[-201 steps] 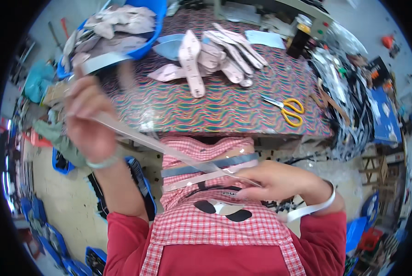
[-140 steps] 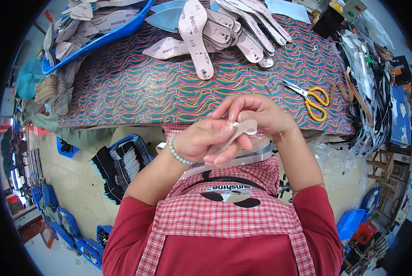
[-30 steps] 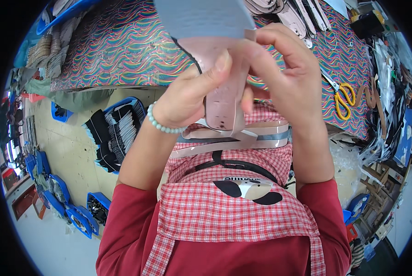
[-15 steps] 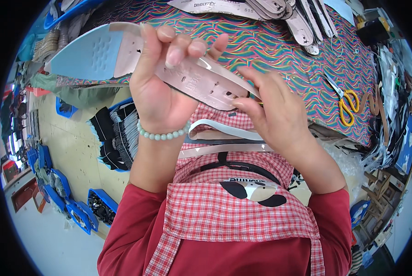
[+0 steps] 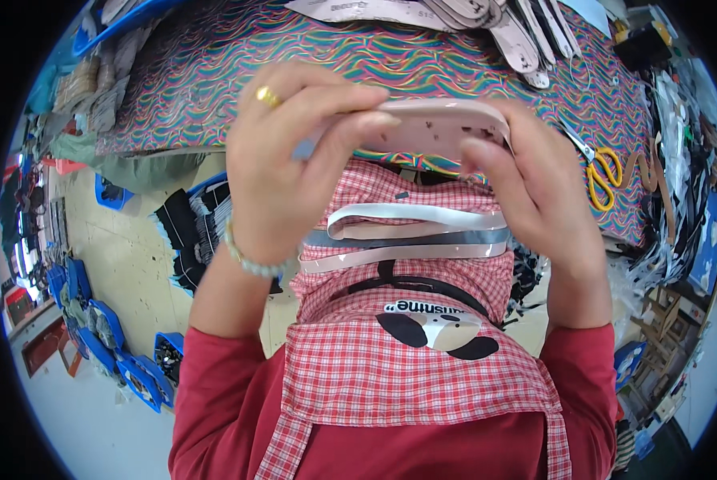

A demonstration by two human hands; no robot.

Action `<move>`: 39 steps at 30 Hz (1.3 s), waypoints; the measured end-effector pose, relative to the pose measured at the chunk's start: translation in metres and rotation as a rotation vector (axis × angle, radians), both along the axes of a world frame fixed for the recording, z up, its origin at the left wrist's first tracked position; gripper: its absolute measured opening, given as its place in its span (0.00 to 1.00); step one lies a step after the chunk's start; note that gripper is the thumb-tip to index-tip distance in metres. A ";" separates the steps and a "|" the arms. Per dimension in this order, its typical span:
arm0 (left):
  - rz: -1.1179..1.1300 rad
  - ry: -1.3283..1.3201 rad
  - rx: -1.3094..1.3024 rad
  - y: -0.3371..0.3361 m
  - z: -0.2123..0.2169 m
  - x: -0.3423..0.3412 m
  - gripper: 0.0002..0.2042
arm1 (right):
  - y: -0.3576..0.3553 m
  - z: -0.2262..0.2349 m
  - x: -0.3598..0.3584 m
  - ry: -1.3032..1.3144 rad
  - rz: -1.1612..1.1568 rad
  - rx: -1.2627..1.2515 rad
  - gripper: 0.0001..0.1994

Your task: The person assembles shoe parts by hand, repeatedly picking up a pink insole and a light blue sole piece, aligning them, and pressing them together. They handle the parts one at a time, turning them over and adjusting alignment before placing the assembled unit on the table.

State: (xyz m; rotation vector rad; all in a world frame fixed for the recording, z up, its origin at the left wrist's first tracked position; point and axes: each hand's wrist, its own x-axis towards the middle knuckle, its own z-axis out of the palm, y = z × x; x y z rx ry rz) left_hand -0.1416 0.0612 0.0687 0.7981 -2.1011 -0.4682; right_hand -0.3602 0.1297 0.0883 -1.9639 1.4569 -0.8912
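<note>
A pink shoe insole [image 5: 426,132] is held up in front of me between both hands. It has small dark marks and a glossy pale strip along its edge. My left hand [image 5: 274,168] is closed round its left part, thumb and fingers pinching it; that end is mostly hidden, with a bit of light blue showing. At the other end, my right hand [image 5: 546,184] grips the insole's rounded tip, its fingers behind and its thumb in front, slightly blurred. Below, white, grey and pale pink strips [image 5: 374,261] lie across my checked apron [image 5: 410,392].
More insoles [image 5: 514,50] are piled at the far side of the table's wavy-patterned cover [image 5: 190,88]. Yellow-handled scissors [image 5: 602,178] lie at the right, beside a brown strip [image 5: 664,180]. Blue bins [image 5: 138,380] stand on the floor at left, near stacked dark pieces [image 5: 178,240].
My left hand has turned over, its back now facing me, and closed round the insole. The insole has tilted and swung rightward, its blue part now mostly covered. My right hand has moved right.
</note>
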 end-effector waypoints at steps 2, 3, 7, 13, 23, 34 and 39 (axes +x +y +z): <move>-0.157 -0.073 -0.003 -0.011 0.008 0.006 0.10 | 0.001 0.016 0.001 0.003 0.035 0.043 0.12; -0.243 -0.111 -0.005 -0.018 0.013 0.007 0.09 | 0.000 0.022 0.001 0.005 0.045 0.064 0.12; -0.474 -0.117 0.299 -0.005 0.011 -0.006 0.09 | -0.011 0.036 0.004 0.313 0.274 -0.293 0.15; -0.324 0.384 0.892 0.029 0.017 -0.006 0.09 | 0.009 0.011 0.009 -0.498 -0.169 -0.270 0.15; -0.261 0.631 0.826 0.033 -0.002 -0.031 0.24 | 0.013 -0.058 0.056 -0.874 -0.155 -0.204 0.05; -0.239 0.754 1.152 0.020 0.002 -0.026 0.20 | 0.026 -0.040 0.034 -0.021 -0.089 -0.164 0.09; -0.339 0.549 0.885 0.030 -0.014 -0.032 0.18 | 0.015 -0.037 0.019 -0.231 -0.021 -0.090 0.06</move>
